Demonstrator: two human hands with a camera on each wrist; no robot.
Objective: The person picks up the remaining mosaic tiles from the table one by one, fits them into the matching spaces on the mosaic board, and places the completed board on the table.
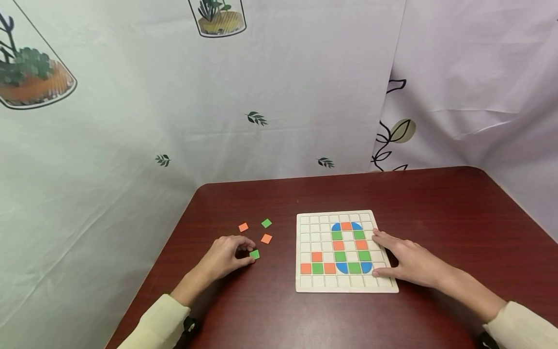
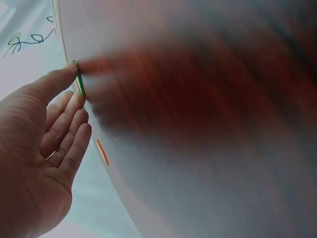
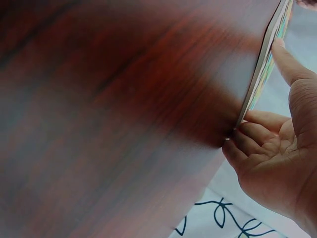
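Observation:
My left hand [image 1: 227,253] has thumb and forefinger at opposite edges of a green square tile [image 1: 255,254], pinching it close over the table. In the left wrist view the tile [image 2: 79,79] appears edge-on between thumb and fingertip. A pale square grid board [image 1: 310,285] lies to the right, with orange and green squares and blue rounded pieces set in its cells. They form a tall ring, with a few more squares at its lower left. My right hand [image 1: 411,261] rests along the board's right edge, thumb and fingers spread; the right wrist view shows fingertips against the board's side [image 3: 255,82].
Beyond the left hand lie two loose orange tiles [image 1: 243,227] and another green tile [image 1: 266,223]. The dark red-brown table [image 1: 261,317] ends at a white printed cloth [image 1: 279,87] hanging behind and at the sides.

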